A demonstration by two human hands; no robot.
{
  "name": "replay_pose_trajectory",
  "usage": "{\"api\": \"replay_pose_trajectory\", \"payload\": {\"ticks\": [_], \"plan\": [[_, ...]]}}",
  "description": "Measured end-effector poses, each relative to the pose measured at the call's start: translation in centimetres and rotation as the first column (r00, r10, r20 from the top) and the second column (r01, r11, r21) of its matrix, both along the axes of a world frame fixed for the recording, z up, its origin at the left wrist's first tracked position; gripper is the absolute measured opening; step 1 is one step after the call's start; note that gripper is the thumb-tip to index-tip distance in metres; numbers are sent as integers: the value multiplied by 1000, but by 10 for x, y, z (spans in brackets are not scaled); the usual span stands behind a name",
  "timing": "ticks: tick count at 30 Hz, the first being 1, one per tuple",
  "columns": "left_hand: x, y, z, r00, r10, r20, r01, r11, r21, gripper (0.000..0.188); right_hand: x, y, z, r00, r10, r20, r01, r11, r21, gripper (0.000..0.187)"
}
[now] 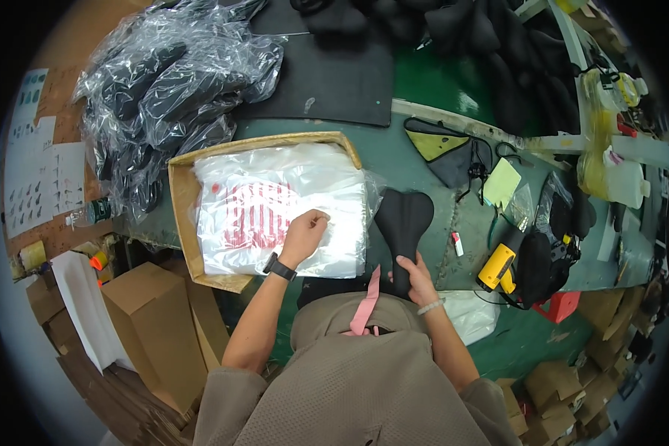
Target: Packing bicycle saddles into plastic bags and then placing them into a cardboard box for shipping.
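A black bicycle saddle [404, 215] points its narrow nose toward me, with the wide end away. Around that nose my right hand [419, 282] is closed, thumb on top. My left hand [305, 236] is over a stack of clear plastic bags [334, 175] with red print; its fingertips are pressed together, and whether they pinch the top bag is too small to tell. An open cardboard box [183, 223] holds the bags, just left of the saddle. A pink strip [366, 306] hangs at my waist.
Plastic-wrapped black saddles [171, 89] are piled at the back left, beside a black mat [320, 82]. On the right of the green table [446, 215] lie a black-and-yellow pouch [442, 149], a yellow heat gun [496, 266] and a red-and-white tube [457, 244]. Cardboard boxes [156, 327] stand at lower left.
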State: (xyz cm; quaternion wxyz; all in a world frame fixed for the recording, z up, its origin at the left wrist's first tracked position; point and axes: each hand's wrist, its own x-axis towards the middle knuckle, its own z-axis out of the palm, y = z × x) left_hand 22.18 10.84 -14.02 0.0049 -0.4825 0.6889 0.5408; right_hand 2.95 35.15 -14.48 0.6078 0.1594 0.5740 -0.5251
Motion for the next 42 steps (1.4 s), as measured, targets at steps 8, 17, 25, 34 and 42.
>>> {"api": "replay_pose_trajectory", "payload": {"ticks": [8, 17, 25, 34, 42], "plan": [[-2, 2, 2, 995, 79, -62, -80, 997, -15, 28, 22, -15, 94, 418, 99, -903, -371, 926, -70, 93], [14, -21, -3, 979, 203, -24, -200, 976, 84, 29, 32, -79, 90, -74, 635, -769, -654, 551, 518, 94], [3, -26, 105, 787, 277, -551, -388, 917, -93, 11, 58, -107, 123, -358, 679, -641, -663, 299, 687, 96], [13, 26, 189, 910, -295, -292, 15, 725, -689, 13, 8, -102, 148, 968, 167, -189, -229, 898, -377, 60], [-49, 35, 131, 642, 588, -492, -475, 809, 347, 43, 26, -159, 143, 914, 67, -401, -233, 894, -382, 64]]}}
